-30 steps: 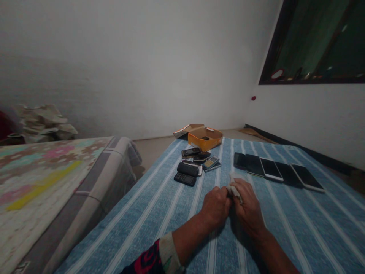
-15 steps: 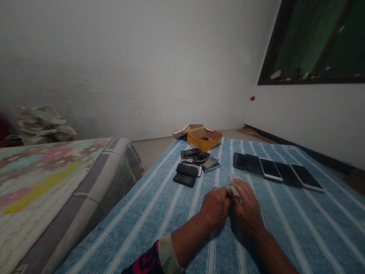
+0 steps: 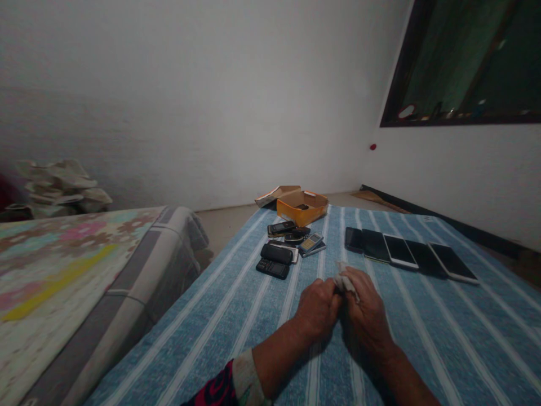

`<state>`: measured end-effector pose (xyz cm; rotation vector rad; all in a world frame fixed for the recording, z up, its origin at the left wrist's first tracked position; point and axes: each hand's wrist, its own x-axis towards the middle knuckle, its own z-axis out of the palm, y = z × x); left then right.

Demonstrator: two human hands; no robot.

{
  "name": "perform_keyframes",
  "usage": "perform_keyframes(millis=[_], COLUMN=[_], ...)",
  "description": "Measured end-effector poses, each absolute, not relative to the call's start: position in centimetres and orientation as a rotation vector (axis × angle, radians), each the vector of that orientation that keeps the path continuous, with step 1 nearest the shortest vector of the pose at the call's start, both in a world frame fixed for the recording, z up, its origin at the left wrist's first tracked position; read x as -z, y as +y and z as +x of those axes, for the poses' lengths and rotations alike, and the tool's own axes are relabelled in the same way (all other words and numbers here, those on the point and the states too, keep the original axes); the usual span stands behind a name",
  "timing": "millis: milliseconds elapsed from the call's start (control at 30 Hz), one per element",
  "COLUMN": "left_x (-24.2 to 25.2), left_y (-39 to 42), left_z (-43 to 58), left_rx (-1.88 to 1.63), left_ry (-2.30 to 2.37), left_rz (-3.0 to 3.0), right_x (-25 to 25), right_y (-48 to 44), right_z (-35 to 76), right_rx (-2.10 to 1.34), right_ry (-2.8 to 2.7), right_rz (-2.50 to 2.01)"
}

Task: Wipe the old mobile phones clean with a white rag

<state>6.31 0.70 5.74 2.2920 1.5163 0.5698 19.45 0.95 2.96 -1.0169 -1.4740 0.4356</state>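
Observation:
Both hands meet over the striped blue cloth (image 3: 220, 316), in front of the phones. My right hand (image 3: 367, 307) is closed round a crumpled white tissue (image 3: 346, 286). Close against it, my left hand (image 3: 319, 309) is curled shut; a small dark thing shows between the hands, too hidden to name. Beyond my left hand lies a loose pile of old keypad phones, among them a black one (image 3: 273, 267) and a silver one (image 3: 311, 243). Several flat phones rest in a slanting row to the right, including a white-framed one (image 3: 400, 251).
An open orange box (image 3: 302, 208) with its lid (image 3: 276, 195) stands at the far edge of the cloth. On the left is a bed with a floral cover (image 3: 63, 259). A wall (image 3: 211, 113) rises behind, with a dark window (image 3: 465, 62) at upper right.
The view has shifted very slightly. Both hands keep almost the same place and grip, with the tissue a little changed in shape.

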Motion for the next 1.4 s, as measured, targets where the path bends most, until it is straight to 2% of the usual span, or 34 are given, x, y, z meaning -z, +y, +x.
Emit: perform_keyframes(millis=[300,467,533,767,967,1100,1400], left_x=[-5.6,-5.5,-5.6,-5.7,-5.3,-5.4,-5.2], left_y=[0.8,0.8,0.8,0.8,0.9,0.9,1.4], left_z=[6.5,6.3,6.2,6.4,6.2,6.1,3.9], left_rx=[-0.6,-0.597,-0.598,-0.622,-0.662,-0.721,-0.864], left_ry=[1.527,1.506,1.497,1.499,1.511,1.498,1.387], left_rz=[2.276,2.284,2.284,2.258,2.211,2.154,1.924], right_x=[-4.1,-2.5,-2.2,-3.9,-4.3,-3.4,-1.5], right_y=[0.9,1.0,1.0,0.8,0.8,1.0,0.6], right_z=[19.9,19.3,19.2,19.7,19.1,18.9,18.7], right_rx=[-0.875,-0.407,-0.317,-0.762,-1.037,-1.112,-1.022], right_ry=[-1.126,-1.444,-1.51,-1.183,-0.875,-0.829,-1.087], right_rz=[-1.153,-1.074,-1.036,-1.185,-1.058,-0.965,-1.122])
